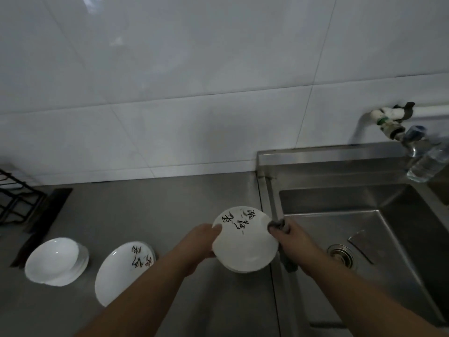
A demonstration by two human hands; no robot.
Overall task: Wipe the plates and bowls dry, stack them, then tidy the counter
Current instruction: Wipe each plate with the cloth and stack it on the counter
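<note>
Steadily: my left hand (205, 242) clasps the bowl (245, 250), right hand (295, 242) clutches the cloth (279, 224); I'd turn it, wiping the rim.

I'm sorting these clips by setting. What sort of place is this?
Most likely a kitchen: a stainless steel sink with a wall tap, a steel counter, and a stove grate at the left edge.

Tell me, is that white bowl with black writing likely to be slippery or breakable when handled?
The bowl is probably slippery: its glaze looks glossy, and the left hand grips its rim while the right hand holds a grey cloth against it. It is likely stiff and fragile, seemingly ceramic; a drop onto the steel counter could chip it.
</note>
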